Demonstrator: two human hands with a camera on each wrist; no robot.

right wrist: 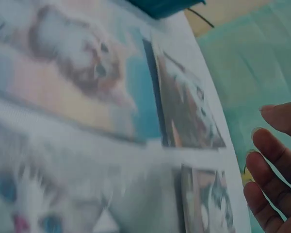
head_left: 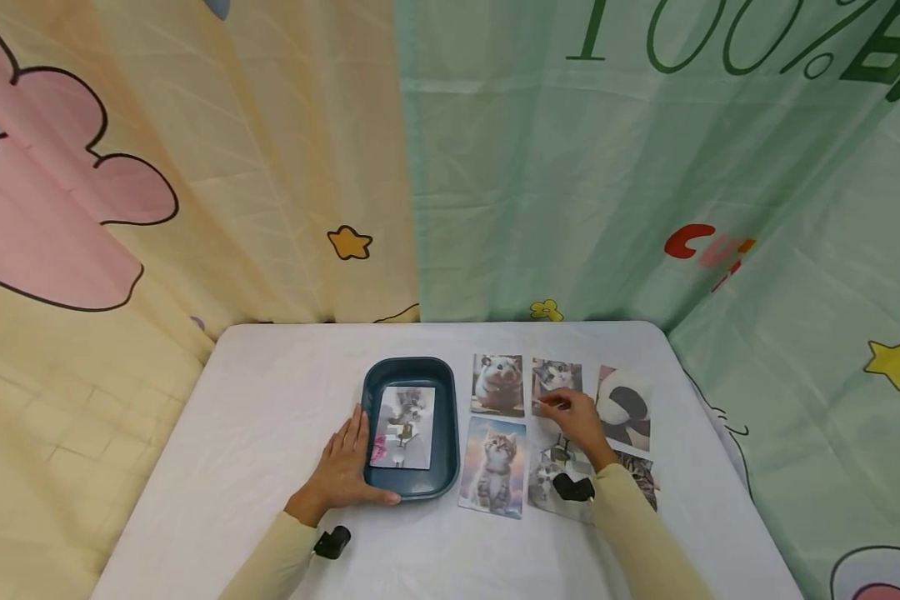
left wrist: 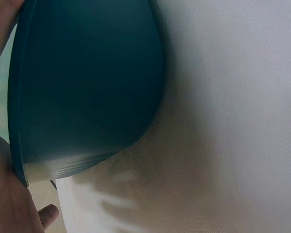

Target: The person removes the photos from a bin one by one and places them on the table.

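Note:
A dark teal tray stands left of the picture cards, with a grey-and-white animal card lying inside. My left hand rests against its left side, fingers straight along the rim and thumb at the near corner; the left wrist view shows the tray's outer wall. Over the top middle cat card hovers my right hand, its fingers loosely bent. In the right wrist view the fingertips are apart from the thumb with nothing between them. My right wrist partly hides the lower cards.
Around the right hand lie a hamster card, a pastel kitten card, a black-and-white animal card, a pale cat card and a striped-fur card. A white table bears everything; curtains hang behind.

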